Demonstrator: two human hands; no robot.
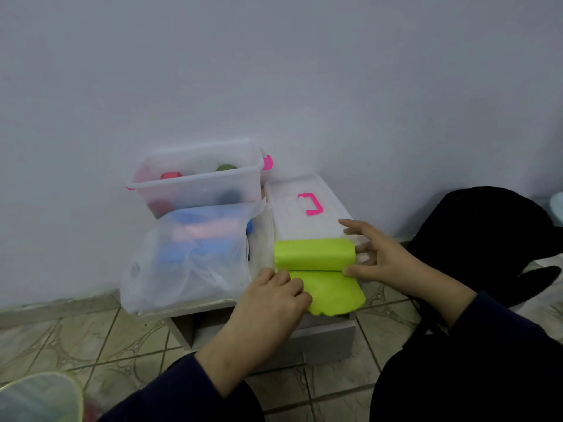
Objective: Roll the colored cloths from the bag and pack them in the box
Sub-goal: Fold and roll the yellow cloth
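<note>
A lime-green cloth (316, 257) lies half rolled on the white box lid (304, 214), its loose end hanging over the stand's front edge. My left hand (271, 300) presses with curled fingers on the flat part at the roll's left end. My right hand (374, 254) touches the roll's right end with spread, relaxed fingers. The clear plastic box (198, 181) stands at the back left with rolled cloths inside, one red and one dark green visible. A translucent white bag (189, 257) in front of it holds blue and pink cloths.
Everything rests on a low grey stand (323, 336) against the white wall, on a tiled floor. The lid has a pink handle (310, 204). Black fabric (475, 239) lies at the right. A pale rounded object (39, 397) sits at the bottom left corner.
</note>
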